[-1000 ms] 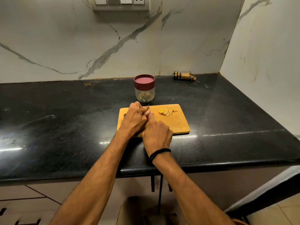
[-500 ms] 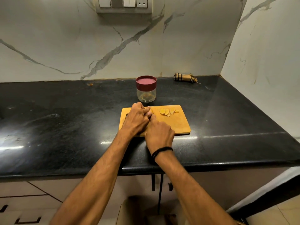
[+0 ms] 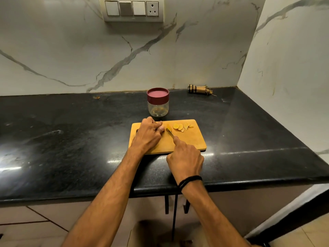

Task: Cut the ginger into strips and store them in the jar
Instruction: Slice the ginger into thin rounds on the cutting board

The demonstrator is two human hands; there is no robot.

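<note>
On the rectangular yellow-orange wooden cutting board [image 3: 192, 141], left half: left hand [image 3: 148, 135] sits knuckles up, fingers [image 3: 161, 128] curled under and pressing down. Whatever it pins is hidden under them, so I cannot tell if it grips anything.

Right hand [image 3: 186, 157] is at the board's near edge with a black cord band [image 3: 189, 180] on the wrist. It is clenched round the handle of a thin-bladed metal knife [image 3: 170, 131], index finger stretched forward along the blade's back. The handle is hidden in the fist. The blade angles away and to the left, tip just beside the left fingertips. A small yellow ginger piece [image 3: 168, 126] is right at the blade tip.

Pale yellow round ginger slices [image 3: 181, 126] lie in an overlapping cluster on the board's far right part, near the blade but apart from it.

The clear round jar [image 3: 158, 108] with maroon screw lid [image 3: 158, 95] stands upright, lid on, just behind the board's far edge. Some yellowish bits lie at its bottom, too blurred to identify.

All of it rests on a black speckled stone surface [image 3: 71, 139]. A rolled brown-and-black checked cloth bundle [image 3: 199, 89] lies at the back against the wall, well right of the jar. The wall is white grey-veined marble [image 3: 71, 50], with a switch-and-socket panel [image 3: 133, 9] high up.
</note>
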